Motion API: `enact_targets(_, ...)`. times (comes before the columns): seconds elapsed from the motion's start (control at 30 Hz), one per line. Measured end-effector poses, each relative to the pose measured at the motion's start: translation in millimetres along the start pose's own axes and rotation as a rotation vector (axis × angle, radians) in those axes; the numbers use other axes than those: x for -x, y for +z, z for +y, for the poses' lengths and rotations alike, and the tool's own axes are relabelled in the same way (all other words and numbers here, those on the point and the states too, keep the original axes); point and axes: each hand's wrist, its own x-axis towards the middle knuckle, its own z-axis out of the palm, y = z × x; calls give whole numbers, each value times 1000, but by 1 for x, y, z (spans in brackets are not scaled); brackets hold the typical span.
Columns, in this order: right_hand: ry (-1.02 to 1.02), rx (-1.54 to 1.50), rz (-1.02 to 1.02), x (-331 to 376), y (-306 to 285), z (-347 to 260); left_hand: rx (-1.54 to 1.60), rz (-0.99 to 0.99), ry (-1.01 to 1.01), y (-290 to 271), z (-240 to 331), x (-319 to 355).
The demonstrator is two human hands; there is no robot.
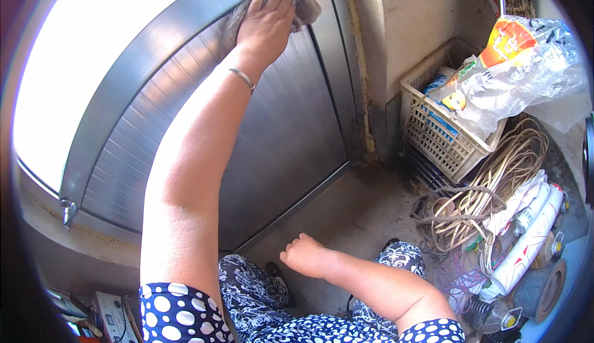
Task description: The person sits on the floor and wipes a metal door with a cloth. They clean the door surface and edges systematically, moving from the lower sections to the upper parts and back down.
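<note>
Your L hand [267,24] is grasping a grey rag [307,8], pressing it flat against the upper part of the ribbed metal door panel [272,151], by the smooth frame [117,86]. Your fingers are lying extended over the cloth, w/ bunched folds sticking out past the tips and on the R side. Your R hand [303,256] is hanging lower down, well apart from the rag, fingers curling into a loose fist above the floor [377,188]; can't tell if anything's tucked inside.

You're wearing a silver bangle [242,78] on the L wrist, plus navy polka-dot sleeves [179,312] and dark patterned trousers [244,287]. Your L arm is reaching up across the panel, hiding part of it. A small metal fitting [68,213] is jutting from the frame's lower L corner.

To the R, a beige plastic crate [448,136] is standing nr the wall [414,24], w/ a printed clear plastic bag [529,74] spilling over its top. Just below, a tan coil of cord [526,142] is lying in loops beside a white tube w/ red marks [526,244]. A clear bottle [492,315] is lying nr the tube's lower end. At bottom L, a pale boxy device [112,318] is sitting among other clutter, partly cut off by the lens rim.
</note>
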Motion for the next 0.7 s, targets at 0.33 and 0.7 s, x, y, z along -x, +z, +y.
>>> enact_targets(0.33,9,-2,-10,4,-3,-1,-111,-146,47,23,50,26)
enact_targets(0.7,13,47,-44,7,-9,-11,-14,-125,96,53,101,68)
